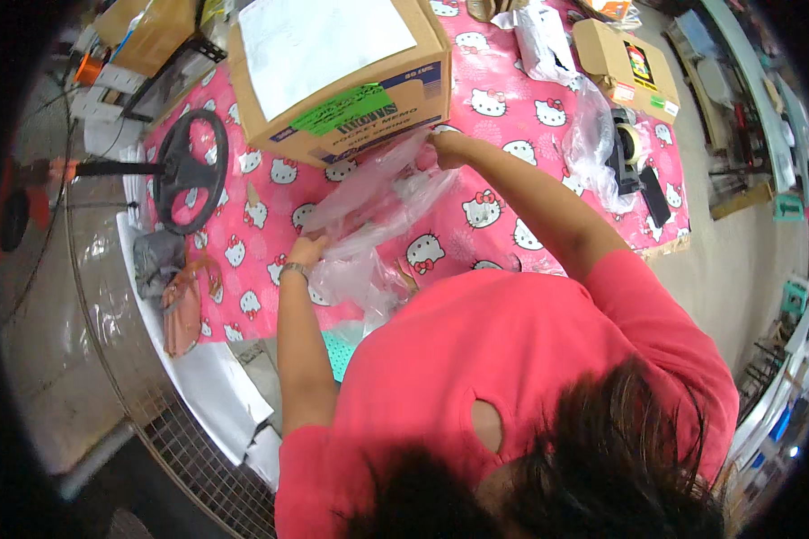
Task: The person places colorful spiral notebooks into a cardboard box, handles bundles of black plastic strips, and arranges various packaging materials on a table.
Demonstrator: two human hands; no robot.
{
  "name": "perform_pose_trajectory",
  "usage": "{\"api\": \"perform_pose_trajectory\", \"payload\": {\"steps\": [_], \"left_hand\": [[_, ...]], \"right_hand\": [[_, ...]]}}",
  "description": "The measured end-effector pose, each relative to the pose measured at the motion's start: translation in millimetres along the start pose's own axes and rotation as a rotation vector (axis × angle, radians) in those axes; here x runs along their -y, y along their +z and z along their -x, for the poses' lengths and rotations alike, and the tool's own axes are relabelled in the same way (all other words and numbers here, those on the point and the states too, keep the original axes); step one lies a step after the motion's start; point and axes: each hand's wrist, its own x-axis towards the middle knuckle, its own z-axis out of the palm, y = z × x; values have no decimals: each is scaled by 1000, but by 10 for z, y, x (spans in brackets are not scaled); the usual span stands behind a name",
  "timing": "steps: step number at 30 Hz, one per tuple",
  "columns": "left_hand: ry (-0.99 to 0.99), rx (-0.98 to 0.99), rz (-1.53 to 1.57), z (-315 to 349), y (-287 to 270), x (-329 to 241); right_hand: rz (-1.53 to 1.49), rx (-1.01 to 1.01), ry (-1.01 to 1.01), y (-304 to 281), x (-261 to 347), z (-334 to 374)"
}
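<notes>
A clear plastic bag is stretched between my two hands over the table, its lower part hanging toward my body. My left hand, with a watch on the wrist, grips the bag's near left edge. At the far right edge of the bag, my right hand is closed on the plastic, right beside a large cardboard box. White paper and a green label lie on that box. The bag looks see-through, with the pink patterned table cover showing around it.
A black steering wheel stands at the left, above a pink pouch. On the right lie crumpled clear plastic, a tape dispenser, a dark phone and a small open carton. Shelving runs beyond.
</notes>
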Motion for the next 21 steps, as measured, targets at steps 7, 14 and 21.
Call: {"api": "perform_pose_trajectory", "payload": {"steps": [7, 14, 21], "left_hand": [[-118, 52, -715, 414, 23, -1541], [-5, -72, -759, 301, 202, -1115], [-15, -34, -674, 655, 142, -1636]], "right_hand": [[66, -209, -99, 7, -165, 374], [-207, -391, 77, -178, 37, 914], [-394, -959, 501, -536, -1403, 2206]]}}
